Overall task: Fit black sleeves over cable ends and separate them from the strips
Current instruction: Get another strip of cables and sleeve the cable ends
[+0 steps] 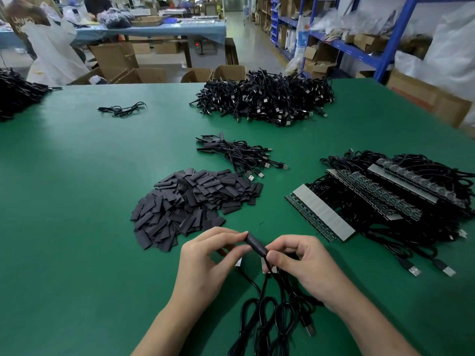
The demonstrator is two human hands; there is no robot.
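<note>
The left hand [209,258] pinches the upper end of a black sleeve [255,244] between thumb and fingertips, and the right hand [300,264] pinches its lower end, just above a bunch of looped cables [270,319] lying on the green table [77,227] between the wrists. Just beyond the hands lies a heap of loose sleeves [190,204], with strips of small boards [321,214] on tangled cables to its right. Farther off are a small bunch of sleeved cables [239,155] and a large cable pile [264,101].

Bright even overhead light, soft shadows, edges warped, background blurred
</note>
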